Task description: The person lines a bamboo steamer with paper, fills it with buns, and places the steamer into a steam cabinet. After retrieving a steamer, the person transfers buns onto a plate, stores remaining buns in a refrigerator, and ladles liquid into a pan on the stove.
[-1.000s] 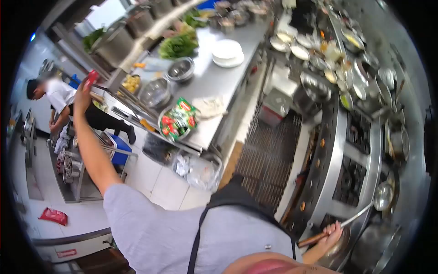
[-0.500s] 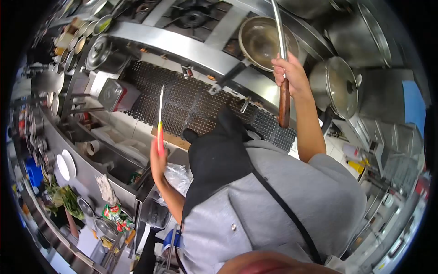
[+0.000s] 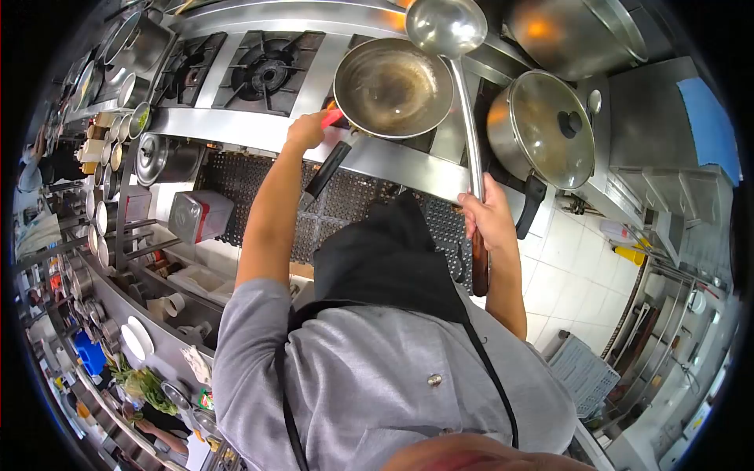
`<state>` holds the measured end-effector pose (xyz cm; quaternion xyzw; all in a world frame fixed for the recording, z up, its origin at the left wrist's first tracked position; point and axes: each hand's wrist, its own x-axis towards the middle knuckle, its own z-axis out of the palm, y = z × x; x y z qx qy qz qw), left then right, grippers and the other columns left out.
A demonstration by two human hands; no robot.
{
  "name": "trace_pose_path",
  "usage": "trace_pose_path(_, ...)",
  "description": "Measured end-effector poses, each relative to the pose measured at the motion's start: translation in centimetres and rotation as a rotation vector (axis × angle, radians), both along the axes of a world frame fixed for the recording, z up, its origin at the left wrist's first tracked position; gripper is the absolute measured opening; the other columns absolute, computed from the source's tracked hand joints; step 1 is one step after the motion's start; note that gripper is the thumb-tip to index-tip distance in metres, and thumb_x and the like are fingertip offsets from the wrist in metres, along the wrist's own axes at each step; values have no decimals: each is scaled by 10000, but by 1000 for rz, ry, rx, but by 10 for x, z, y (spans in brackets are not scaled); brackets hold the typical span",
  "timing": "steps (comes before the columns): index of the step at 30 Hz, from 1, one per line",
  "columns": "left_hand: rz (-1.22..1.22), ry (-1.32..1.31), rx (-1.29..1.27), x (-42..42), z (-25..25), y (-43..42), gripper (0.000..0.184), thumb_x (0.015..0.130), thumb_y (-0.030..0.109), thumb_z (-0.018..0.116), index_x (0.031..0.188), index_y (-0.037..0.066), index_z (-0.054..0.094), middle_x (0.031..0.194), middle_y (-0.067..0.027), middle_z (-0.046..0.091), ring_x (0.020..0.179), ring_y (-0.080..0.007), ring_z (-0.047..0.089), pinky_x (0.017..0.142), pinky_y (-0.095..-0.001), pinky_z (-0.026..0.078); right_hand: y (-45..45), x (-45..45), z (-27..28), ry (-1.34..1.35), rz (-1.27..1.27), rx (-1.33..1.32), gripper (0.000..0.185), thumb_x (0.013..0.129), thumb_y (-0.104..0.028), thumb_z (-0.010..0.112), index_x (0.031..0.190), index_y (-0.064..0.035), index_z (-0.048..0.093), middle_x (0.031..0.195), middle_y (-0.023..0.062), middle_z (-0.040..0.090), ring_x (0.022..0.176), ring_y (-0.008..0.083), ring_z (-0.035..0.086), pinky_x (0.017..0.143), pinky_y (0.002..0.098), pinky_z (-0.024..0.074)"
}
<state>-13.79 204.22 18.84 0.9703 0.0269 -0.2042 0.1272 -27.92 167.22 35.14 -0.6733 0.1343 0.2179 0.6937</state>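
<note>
My left hand [image 3: 305, 132] is closed round the red handle of a long-nosed gas lighter [image 3: 332, 118]. The lighter's front end is hidden by the rim of a wok [image 3: 393, 90], which sits on a burner with its black handle toward me. In my right hand [image 3: 488, 212], fingers wrapped round the shaft close to the wooden grip, is a long steel ladle [image 3: 471, 133]. Its bowl [image 3: 446, 27] is raised beyond the wok's far right rim.
Left of the wok is a gas burner [image 3: 269, 74] with a black grate. A glass-lidded pot [image 3: 550, 129] stands on the right, a large stockpot [image 3: 565, 31] behind it. A perforated rubber mat [image 3: 345, 216] covers the floor. Farther left, a counter [image 3: 118, 290] carries plates and greens.
My left hand has carried the lighter forward from low on the left to the wok's rim. The ladle has come lower, its bowl now in view. My body has turned toward the stove.
</note>
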Motion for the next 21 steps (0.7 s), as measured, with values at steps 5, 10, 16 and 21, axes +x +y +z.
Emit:
trace_pose_path(5, -28, -177, -135, -74, -18, 81, 578, 740, 103, 612, 1302, 221, 553, 1032, -168, 683, 950, -384, 648, 826, -458, 514, -4, 16, -15, -24, 24, -13, 152, 864, -44, 585, 919, -55, 445, 581, -8, 440, 374, 74, 395, 325, 236, 343)
trace_pose_path(10, 718, -364, -598, -307, -17, 161, 547, 703, -13, 670, 1226, 90, 546, 917, -98, 682, 756, -212, 638, 689, -333, 498, 43, 47, -12, -4, 50, -55, 156, 872, -68, 589, 986, -99, 487, 579, -47, 410, 381, 41, 350, 314, 208, 288)
trace_pose_path(16, 1735, -1583, -334, -575, 88, 69, 342, 852, 97, 697, 1175, 48, 593, 874, -28, 640, 613, -68, 549, 473, -196, 411, 145, 100, -24, -69, 418, 10, 205, 880, -70, 596, 983, -120, 426, 580, -33, 369, 393, 58, 348, 311, 230, 325)
trace_pose_path(21, 2059, -1880, 839, -754, 206, 3, 410, 886, 190, 695, 1262, 61, 593, 756, -5, 598, 551, -61, 522, 474, -203, 444, 282, 100, -4, -39, 740, 67, 211, 899, -88, 581, 1000, -153, 407, 561, -31, 375, 387, 73, 373, 315, 238, 366)
